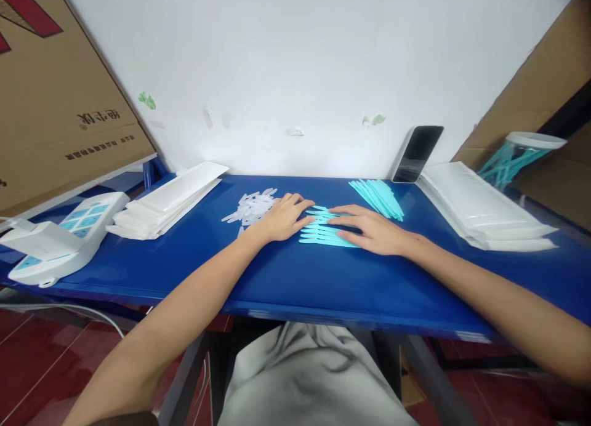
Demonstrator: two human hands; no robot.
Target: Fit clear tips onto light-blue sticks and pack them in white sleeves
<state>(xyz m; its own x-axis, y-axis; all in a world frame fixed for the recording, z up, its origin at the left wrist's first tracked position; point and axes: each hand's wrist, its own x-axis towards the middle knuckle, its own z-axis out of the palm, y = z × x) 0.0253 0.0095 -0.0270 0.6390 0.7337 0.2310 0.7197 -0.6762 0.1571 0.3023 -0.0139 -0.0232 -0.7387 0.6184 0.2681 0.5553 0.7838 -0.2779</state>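
In the head view, a row of slim turquoise plastic sticks lies side by side across the middle of the blue table. My left hand rests at their left ends, its fingers stretched out and touching the upper sticks. From the other side my right hand lies over the right ends with its fingers spread. Both palms hide parts of the row. Just left of my left hand is a loose heap of small whitish translucent pieces. Beyond my right hand, a fanned pile of more turquoise sticks lies near the wall.
White packets are stacked at left and right. A phone leans on the wall. A power strip with a plug sits far left. A lidded clear jar holds turquoise sticks. Cardboard borders the left side.
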